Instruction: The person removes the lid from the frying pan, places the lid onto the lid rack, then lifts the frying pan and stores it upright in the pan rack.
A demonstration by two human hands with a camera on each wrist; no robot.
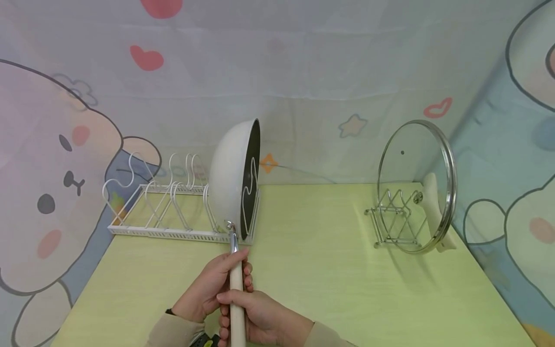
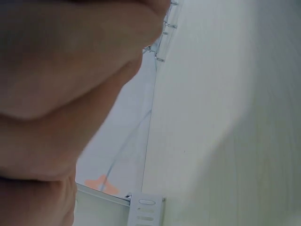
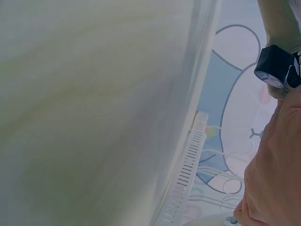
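Observation:
A white frying pan (image 1: 227, 168) with a dark inside stands on its edge at the right end of a white wire rack (image 1: 169, 234). Its pale handle (image 1: 236, 308) points toward me, joined to the pan by a shiny metal piece. My left hand (image 1: 212, 284) grips the handle near that joint. Lower down, my right hand (image 1: 269, 315) holds the same handle, thumb across the top. Curled fingers (image 2: 56, 103) fill the left side of the left wrist view. The right wrist view catches the rack's slotted edge (image 3: 186, 174), but the handle is mostly hidden there.
At the right, a glass lid (image 1: 412, 193) with a metal rim and cream grip leans upright in a small metal wire stand (image 1: 392, 238). A pale green table (image 1: 312, 270) lies beneath everything. Behind hangs a cartoon-printed cloth (image 1: 303, 86).

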